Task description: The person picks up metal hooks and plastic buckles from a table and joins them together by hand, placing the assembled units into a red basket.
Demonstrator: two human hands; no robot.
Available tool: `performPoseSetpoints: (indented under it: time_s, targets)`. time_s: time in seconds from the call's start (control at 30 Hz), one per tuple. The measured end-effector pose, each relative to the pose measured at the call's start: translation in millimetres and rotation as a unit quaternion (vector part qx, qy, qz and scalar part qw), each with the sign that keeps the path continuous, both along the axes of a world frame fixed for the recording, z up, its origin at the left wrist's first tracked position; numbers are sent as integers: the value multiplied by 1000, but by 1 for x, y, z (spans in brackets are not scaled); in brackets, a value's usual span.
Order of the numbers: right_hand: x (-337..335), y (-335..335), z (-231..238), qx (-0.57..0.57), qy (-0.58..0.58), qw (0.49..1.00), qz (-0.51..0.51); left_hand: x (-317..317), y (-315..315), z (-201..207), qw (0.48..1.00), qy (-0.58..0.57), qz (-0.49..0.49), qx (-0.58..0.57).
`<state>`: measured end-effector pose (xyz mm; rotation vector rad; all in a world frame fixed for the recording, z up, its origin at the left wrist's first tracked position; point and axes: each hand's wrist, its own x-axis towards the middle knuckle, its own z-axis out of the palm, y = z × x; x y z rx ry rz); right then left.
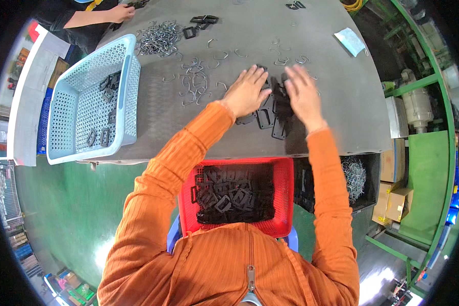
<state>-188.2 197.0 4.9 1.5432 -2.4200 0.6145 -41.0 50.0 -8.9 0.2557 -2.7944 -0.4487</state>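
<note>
Several black rectangular plastic frames (264, 118) lie in a loose cluster on the grey tabletop (188, 135), between and below my hands. My left hand (247, 93) reaches over the cluster's left side, fingers stretched and slightly apart, touching or just above the frames. On the other side my right hand (304, 97) lies low with fingers extended, slightly blurred, its fingertips near dark pieces in its shadow. No held item shows in either hand; what lies under the palms is hidden. Bent metal wire hooks (195, 84) are scattered left of my left hand, and a few more hooks (282, 60) lie beyond my fingertips.
A red basket (286, 196) of black frames sits below the table edge before me. A light-blue basket (129, 109) holding a few frames stands left. Farther back are a hook pile (159, 38), a face mask (351, 42) and another person's hand (121, 13). A black bin (371, 188) holds metal pieces.
</note>
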Motion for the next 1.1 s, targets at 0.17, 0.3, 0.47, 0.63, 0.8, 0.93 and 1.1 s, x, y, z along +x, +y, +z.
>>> performPoseSetpoints:
  time_s: [0.17, 0.3, 0.47, 0.63, 0.8, 0.93, 1.1]
  targets:
    - [88, 20, 4, -3, -51, 997, 54, 65, 40, 12, 999, 35, 0, -12]
    - [142, 77, 4, 18, -95, 991, 91, 124, 89, 18, 997, -9, -51, 56]
    - [167, 121, 37, 2, -210, 970, 122, 167, 75, 73, 978, 16, -39, 205]
    - [77, 108, 24, -76, -108, 991, -35, 85, -66, 45, 964, 214, 143, 73]
    - [35, 88, -5, 15, -52, 985, -162, -1, -187, 9, 945, 83, 309, -74]
    - [38, 81, 0, 24, -81, 983, -160, -33, -233, 2, 952, 24, 305, -20]
    - [34, 85, 2, -4, -93, 983, -159, -62, -174, -7, 989, 89, 114, -8]
